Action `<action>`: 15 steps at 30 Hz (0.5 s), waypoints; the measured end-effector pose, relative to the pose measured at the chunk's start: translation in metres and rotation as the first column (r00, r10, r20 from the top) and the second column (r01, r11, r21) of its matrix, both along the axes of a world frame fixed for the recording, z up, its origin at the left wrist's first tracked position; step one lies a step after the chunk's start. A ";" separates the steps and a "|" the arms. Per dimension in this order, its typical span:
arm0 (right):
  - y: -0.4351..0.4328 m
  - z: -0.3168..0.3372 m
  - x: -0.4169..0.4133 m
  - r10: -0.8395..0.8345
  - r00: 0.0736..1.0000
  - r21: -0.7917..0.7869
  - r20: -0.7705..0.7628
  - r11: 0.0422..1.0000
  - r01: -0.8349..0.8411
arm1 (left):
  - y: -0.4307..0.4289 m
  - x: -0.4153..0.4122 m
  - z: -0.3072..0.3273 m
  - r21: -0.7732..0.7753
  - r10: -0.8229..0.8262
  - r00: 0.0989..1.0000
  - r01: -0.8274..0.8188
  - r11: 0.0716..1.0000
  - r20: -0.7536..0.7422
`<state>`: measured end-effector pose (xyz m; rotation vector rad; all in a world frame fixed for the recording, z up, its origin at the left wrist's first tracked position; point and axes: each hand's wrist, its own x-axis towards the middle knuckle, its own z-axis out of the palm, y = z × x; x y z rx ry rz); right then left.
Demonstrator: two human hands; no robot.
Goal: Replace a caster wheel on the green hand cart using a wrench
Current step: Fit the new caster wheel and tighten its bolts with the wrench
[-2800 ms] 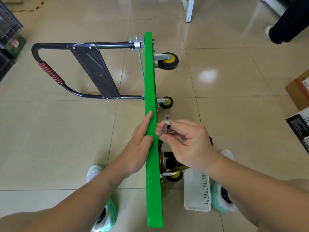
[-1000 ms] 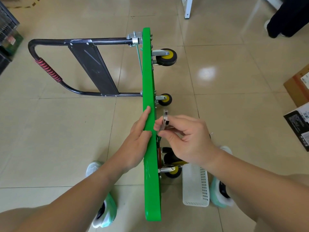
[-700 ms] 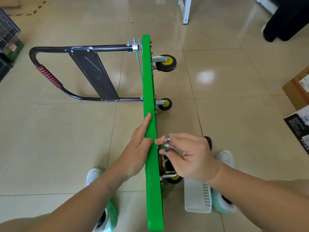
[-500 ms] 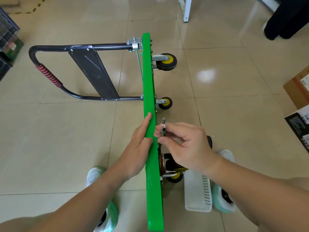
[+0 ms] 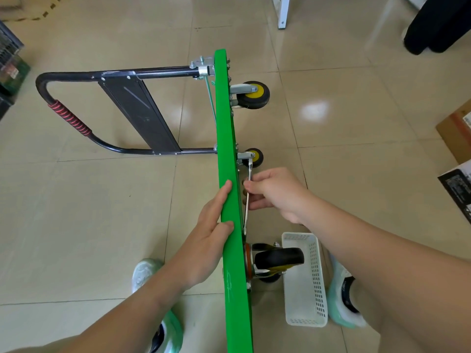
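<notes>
Your left hand (image 5: 209,230) lies flat, fingers straight, against the top edge of the green cart deck (image 5: 229,138), which stands on edge. Just right of the deck, your right hand (image 5: 275,194) pinches the wrench (image 5: 249,171) mid-shaft. The wrench's long axis runs parallel to the deck and points away from you. Tiled floor (image 5: 356,174) lies right of this hand.

Seeing white perforated basket (image 5: 317,281) lying lengthwise on glossy beige tiled floor (image 5: 102,225). Noting cardboard box (image 5: 456,131) and black printed box (image 5: 458,189) sitting near each other at right edge. Spotting white furniture leg (image 5: 281,11) standing at top, dark crates (image 5: 10,59) sitting at left edge.
</notes>
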<state>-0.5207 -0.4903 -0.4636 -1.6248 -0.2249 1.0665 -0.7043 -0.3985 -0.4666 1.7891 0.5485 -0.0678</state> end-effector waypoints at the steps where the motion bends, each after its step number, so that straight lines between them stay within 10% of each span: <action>1: 0.001 -0.001 0.001 -0.023 0.998 -0.032 -0.054 0.999 0.021 | 0.001 0.000 0.000 -0.002 -0.001 1.000 0.001 1.000 -0.001; 9: -0.008 0.027 0.009 -0.153 0.977 0.171 0.147 0.977 0.127 | -0.001 0.000 0.005 0.007 -0.005 1.000 0.005 1.000 -0.010; 15: -0.039 0.039 -0.034 -0.047 0.870 0.387 0.490 0.907 -0.169 | -0.005 0.001 0.005 -0.018 0.029 0.999 -0.028 0.999 0.016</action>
